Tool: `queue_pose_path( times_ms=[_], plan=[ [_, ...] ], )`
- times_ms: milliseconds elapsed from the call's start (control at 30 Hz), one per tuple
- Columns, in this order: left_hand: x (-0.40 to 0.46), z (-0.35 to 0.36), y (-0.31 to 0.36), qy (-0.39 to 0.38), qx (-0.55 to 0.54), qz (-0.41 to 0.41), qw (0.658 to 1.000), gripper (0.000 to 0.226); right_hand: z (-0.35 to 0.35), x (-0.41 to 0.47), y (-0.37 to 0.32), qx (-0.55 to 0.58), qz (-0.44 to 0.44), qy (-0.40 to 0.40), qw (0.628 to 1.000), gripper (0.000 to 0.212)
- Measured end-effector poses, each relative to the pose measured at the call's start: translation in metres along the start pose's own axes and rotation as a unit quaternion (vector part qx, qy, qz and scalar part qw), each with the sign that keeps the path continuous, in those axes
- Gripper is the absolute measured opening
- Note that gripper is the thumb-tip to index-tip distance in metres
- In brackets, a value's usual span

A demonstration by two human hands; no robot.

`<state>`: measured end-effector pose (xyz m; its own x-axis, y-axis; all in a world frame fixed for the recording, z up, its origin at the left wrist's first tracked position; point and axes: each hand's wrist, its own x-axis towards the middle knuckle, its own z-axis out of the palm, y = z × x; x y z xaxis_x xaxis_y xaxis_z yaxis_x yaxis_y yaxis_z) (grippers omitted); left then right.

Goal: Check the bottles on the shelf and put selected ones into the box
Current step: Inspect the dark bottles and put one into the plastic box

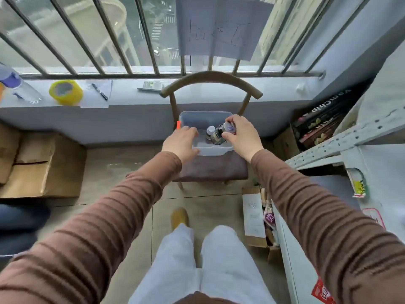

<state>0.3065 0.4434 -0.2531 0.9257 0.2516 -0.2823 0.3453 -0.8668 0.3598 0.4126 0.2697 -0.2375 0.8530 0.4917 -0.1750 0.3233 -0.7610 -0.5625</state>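
A clear plastic storage box [205, 119] sits on the brown padded seat of a wooden chair with a curved backrest [211, 81], just below the window sill, which puts its open top within easy reach of both arms. The right hand [240, 133] curls its fingers and thumb round a dark cylindrical bottle with a silver cap and pale label [221, 133], holding it tilted over the box's right side, cap end towards the palm, probably so it can be lowered in beside what already lies there. A small white-capped bottle [210, 131] rests inside the box, just beside the held one (whether the two touch I cannot tell). The left hand [183, 142] lies flat on the box's near left rim with relaxed fingers, gripping nothing; it appears to steady the light container so it does not slide on the cushion. The grey metal shelf [341, 141] stands to the right, well apart from the box. Judging by this, one selected bottle is about to go in.
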Motion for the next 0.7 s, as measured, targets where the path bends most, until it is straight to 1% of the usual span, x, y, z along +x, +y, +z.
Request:
queue_pose_path(
  times_ms=[200, 300, 400, 500, 600, 700],
  plan=[
    [0.082, 0.033, -0.036, -0.025, 0.017, -0.003, 1.000, 0.041, 0.071, 0.081, 0.017, -0.062, 0.025, -0.056, 0.996, 0.040],
    [0.121, 0.057, -0.051, -0.037, 0.026, -0.003, 0.999, 0.035, 0.107, 0.117, 0.033, -0.098, 0.027, -0.086, 0.991, 0.036],
    [0.155, 0.086, -0.062, -0.043, 0.044, 0.004, 0.998, 0.036, 0.144, 0.147, 0.056, -0.128, 0.019, -0.101, 0.986, 0.031],
    [0.182, 0.113, -0.072, -0.047, 0.066, 0.010, 0.997, 0.034, 0.178, 0.167, 0.083, -0.161, 0.016, -0.122, 0.979, 0.025],
    [0.202, 0.141, -0.080, -0.054, 0.074, 0.020, 0.996, 0.035, 0.204, 0.176, 0.107, -0.177, 0.035, -0.135, 0.974, 0.018],
    [0.216, 0.162, -0.084, -0.066, 0.073, 0.022, 0.995, 0.038, 0.217, 0.180, 0.121, -0.209, 0.034, -0.147, 0.966, 0.018]
  ],
)
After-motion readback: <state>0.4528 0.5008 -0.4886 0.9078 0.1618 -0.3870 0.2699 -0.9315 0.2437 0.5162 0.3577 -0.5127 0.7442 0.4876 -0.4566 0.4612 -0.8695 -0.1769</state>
